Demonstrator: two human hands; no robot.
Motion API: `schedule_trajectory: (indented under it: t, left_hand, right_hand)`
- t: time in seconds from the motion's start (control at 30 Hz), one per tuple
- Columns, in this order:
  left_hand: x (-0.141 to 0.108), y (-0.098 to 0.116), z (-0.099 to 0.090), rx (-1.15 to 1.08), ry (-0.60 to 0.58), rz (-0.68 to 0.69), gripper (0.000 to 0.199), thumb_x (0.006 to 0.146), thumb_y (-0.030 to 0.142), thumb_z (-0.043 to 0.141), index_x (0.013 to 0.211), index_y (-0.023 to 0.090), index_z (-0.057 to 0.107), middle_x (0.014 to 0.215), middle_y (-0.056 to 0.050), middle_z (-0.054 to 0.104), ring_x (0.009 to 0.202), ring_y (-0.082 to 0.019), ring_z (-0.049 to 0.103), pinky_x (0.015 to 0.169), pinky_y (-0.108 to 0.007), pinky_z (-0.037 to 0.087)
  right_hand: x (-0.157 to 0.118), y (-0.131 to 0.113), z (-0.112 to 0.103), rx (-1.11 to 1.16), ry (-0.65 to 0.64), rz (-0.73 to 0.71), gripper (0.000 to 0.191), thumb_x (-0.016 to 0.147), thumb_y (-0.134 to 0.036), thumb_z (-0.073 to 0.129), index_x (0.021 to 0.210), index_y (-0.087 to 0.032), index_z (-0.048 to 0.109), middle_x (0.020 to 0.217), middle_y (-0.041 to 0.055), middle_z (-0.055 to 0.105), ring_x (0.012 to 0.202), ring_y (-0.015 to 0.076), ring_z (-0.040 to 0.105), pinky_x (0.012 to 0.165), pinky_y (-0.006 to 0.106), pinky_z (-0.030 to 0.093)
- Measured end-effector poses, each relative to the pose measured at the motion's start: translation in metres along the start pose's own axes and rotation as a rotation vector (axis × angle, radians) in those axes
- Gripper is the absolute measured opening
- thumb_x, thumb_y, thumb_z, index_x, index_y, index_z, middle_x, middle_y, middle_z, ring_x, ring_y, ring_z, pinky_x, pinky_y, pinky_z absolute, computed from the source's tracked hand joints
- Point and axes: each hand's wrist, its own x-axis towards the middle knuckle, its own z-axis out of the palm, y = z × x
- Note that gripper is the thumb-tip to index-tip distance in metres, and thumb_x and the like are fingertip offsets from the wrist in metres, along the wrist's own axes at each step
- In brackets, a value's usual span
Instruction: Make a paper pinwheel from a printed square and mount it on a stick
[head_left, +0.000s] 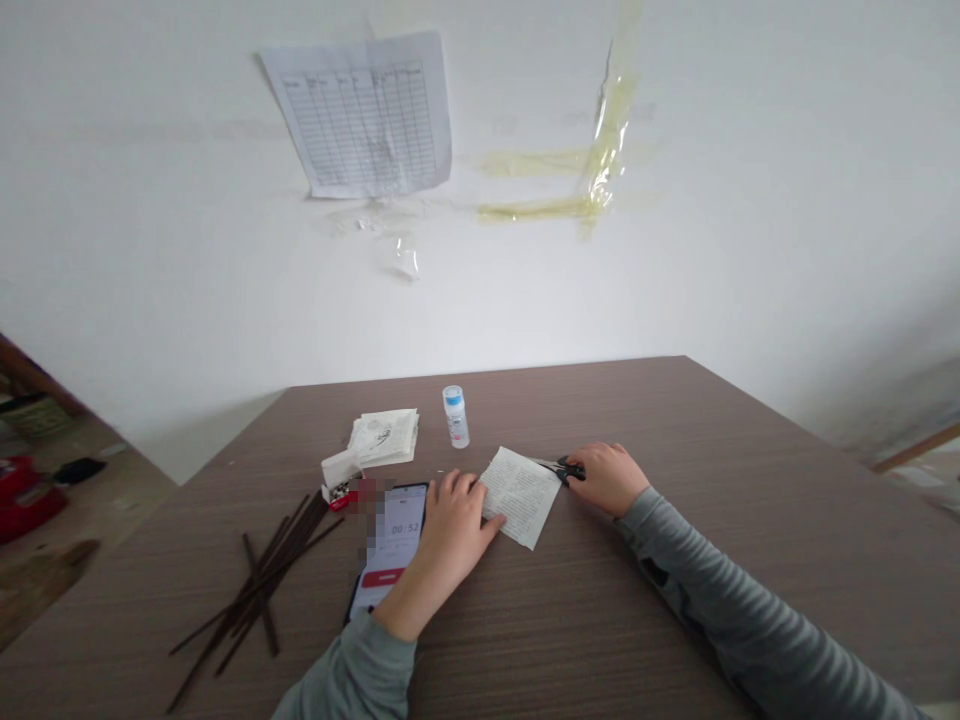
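Observation:
A square piece of printed paper (520, 498) lies on the brown table, turned cornerwise. My left hand (456, 520) holds it at its left side, with the thumb on top and the fingers bent along the edge. On the other side, my right hand (606, 474) is closed around the black handles of a pair of scissors (564, 470). The scissor blades point left and meet the paper's upper right edge; how far they are apart is too small to tell. Under my left wrist, a phone (396, 540) showing a timer is partly covered.
A small white bottle with a blue cap (454, 416) stands behind the paper. To its left are stacked paper squares (384, 437) and an opened small box (343, 480). Several thin dark sticks (259, 585) lie crossed at the left. A wall (525, 310) rises behind the table (750, 560).

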Motion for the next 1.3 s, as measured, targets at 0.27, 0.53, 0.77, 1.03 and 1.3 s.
schedule_trajectory:
  t: [0.27, 0.53, 0.77, 1.03, 1.3]
  left_hand:
    - [-0.001, 0.002, -0.003, 0.008, -0.023, 0.0, 0.033, 0.118, 0.03, 0.083, 0.149, 0.021, 0.091, 0.177, -0.022, 0.082, 0.179, -0.05, 0.066, 0.152, -0.075, 0.05]
    - [-0.001, -0.002, 0.004, 0.026, 0.012, 0.016, 0.031, 0.117, 0.03, 0.084, 0.146, 0.023, 0.092, 0.174, -0.02, 0.084, 0.175, -0.051, 0.068, 0.15, -0.079, 0.051]
    - [-0.002, -0.001, 0.003, 0.022, 0.005, 0.011, 0.031, 0.117, 0.03, 0.085, 0.146, 0.023, 0.092, 0.174, -0.02, 0.085, 0.176, -0.051, 0.067, 0.151, -0.078, 0.05]
    - [-0.003, 0.005, -0.001, 0.021, -0.002, 0.009, 0.034, 0.117, 0.029, 0.086, 0.149, 0.019, 0.092, 0.175, -0.023, 0.085, 0.177, -0.053, 0.068, 0.151, -0.08, 0.051]
    - [-0.003, 0.008, 0.0, 0.012, 0.014, 0.004, 0.033, 0.117, 0.029, 0.088, 0.149, 0.023, 0.093, 0.173, -0.021, 0.086, 0.175, -0.053, 0.07, 0.151, -0.081, 0.052]
  right_hand:
    - [0.006, 0.009, 0.003, -0.001, 0.017, 0.081, 0.015, 0.11, -0.023, 0.092, 0.108, -0.03, 0.106, 0.129, 0.0158, 0.1, 0.131, 0.0408, 0.091, 0.108, 0.044, 0.065]
    - [0.008, 0.014, 0.007, 0.057, 0.077, 0.117, 0.024, 0.116, -0.032, 0.082, 0.11, -0.026, 0.105, 0.118, 0.0171, 0.101, 0.119, 0.0399, 0.094, 0.102, 0.043, 0.066]
    - [0.013, 0.014, 0.016, 0.265, 0.195, 0.047, 0.025, 0.107, -0.031, 0.087, 0.125, -0.025, 0.104, 0.124, 0.0127, 0.101, 0.119, 0.0373, 0.092, 0.109, 0.044, 0.066]
    - [0.01, 0.005, 0.019, 0.302, 0.138, 0.077, 0.039, 0.107, -0.022, 0.084, 0.14, -0.027, 0.105, 0.129, 0.012, 0.102, 0.125, 0.0379, 0.093, 0.116, 0.047, 0.068]
    - [0.017, 0.006, 0.036, 0.386, 0.157, 0.057, 0.029, 0.097, -0.014, 0.088, 0.118, -0.027, 0.104, 0.118, 0.0089, 0.102, 0.115, 0.0336, 0.093, 0.107, 0.041, 0.068]
